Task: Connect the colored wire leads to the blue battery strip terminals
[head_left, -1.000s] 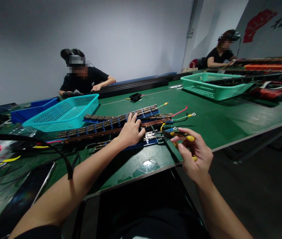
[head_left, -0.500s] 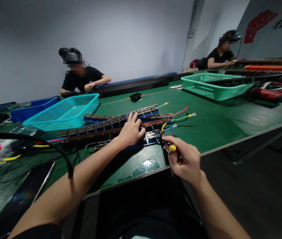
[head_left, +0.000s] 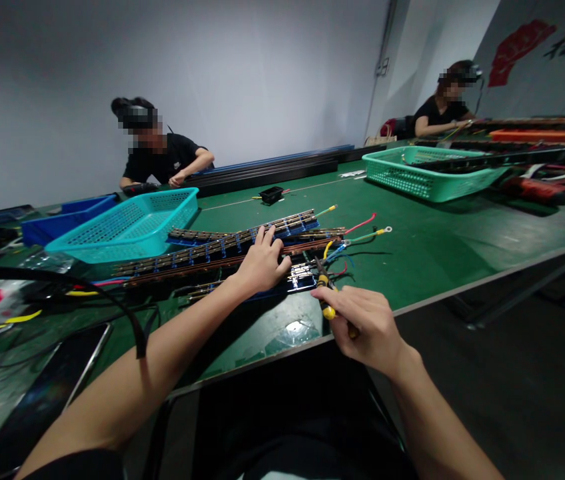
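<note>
Green bench (head_left: pixel 437 247): right hand (head_left: pixel 367 327) clenches pliers (head_left: pixel 323 293), seemingly touching strip (head_left: pixel 242 250) under flat left hand (head_left: pixel 261 263).

— What does the head camera show of the worker's own body?

— Two bare forearms, no sleeves down to the wrist. The left hand (head_left: pixel 261 265) and the right hand (head_left: pixel 365 325) wear no gloves, rings or watch that can be seen.

— Any clothing at all?

— A strip of dark, short-sleeved fabric at the upper left arm (head_left: pixel 80 465), at the bottom edge of the frame. Dark clothing also fills the lap (head_left: pixel 282 427) between the arms; its cut is too shadowed to tell.
</note>
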### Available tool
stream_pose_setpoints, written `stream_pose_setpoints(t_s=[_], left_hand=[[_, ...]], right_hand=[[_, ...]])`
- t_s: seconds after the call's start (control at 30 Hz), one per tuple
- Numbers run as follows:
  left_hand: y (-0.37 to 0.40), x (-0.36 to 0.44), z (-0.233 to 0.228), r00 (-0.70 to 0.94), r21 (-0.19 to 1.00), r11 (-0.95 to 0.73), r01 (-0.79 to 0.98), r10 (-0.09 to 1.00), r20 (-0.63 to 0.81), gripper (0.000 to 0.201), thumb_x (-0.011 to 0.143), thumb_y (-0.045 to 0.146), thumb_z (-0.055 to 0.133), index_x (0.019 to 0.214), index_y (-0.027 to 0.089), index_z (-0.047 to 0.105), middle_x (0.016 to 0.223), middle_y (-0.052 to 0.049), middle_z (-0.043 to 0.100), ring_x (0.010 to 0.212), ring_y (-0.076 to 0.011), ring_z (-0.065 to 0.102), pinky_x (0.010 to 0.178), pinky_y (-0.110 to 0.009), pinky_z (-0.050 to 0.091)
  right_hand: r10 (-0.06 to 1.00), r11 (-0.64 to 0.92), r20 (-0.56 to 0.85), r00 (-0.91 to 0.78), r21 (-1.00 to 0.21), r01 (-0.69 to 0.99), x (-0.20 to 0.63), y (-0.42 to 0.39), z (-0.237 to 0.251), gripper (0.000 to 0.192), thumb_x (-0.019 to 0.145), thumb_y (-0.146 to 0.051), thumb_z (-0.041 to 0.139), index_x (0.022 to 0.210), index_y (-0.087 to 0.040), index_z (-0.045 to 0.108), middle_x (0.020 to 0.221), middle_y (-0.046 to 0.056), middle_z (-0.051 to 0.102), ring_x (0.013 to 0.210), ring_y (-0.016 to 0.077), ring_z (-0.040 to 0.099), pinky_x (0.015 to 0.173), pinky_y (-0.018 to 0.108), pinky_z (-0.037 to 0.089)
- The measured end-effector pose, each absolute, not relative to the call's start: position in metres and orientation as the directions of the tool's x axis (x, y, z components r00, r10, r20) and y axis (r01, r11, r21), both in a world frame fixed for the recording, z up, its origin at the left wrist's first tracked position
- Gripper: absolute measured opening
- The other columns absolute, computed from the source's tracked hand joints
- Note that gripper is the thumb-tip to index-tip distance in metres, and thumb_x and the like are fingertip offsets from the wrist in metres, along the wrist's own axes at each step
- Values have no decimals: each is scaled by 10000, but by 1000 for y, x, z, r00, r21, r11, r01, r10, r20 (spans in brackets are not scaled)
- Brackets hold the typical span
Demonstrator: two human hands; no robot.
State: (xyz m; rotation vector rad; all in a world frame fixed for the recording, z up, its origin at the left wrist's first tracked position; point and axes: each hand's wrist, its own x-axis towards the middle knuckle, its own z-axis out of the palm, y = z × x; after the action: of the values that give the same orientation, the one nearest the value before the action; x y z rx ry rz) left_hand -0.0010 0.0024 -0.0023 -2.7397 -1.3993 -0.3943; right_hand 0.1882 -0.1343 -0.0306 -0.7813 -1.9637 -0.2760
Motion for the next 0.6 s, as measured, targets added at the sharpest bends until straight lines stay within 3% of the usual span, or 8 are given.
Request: stream_pose_setpoints(t_s=[0.23,0.6], left_hand=[[4,-1,-3,569,58,-596,801,787,236,333,979,341,483,1151,81,599,1585,-272,344,1548,-368,171,1189,-554,352],[5,-2,-4,571,71,-602,796,783,246,315,977,334,487,1139,89,601,1589,-264,345,1547,-378,166,1180,-574,357]], right_hand=[[411,794,834,-369,-128,594,191,-133,-32,470,821,14,500,1247,-167,587,782,14,719,580,140,525,571,275,433],[459,738,798,-390,-98,667,193,-137,-34,431,832,-57,501,1246,-151,575,867,51,726,667,169,607,620,300,503]])
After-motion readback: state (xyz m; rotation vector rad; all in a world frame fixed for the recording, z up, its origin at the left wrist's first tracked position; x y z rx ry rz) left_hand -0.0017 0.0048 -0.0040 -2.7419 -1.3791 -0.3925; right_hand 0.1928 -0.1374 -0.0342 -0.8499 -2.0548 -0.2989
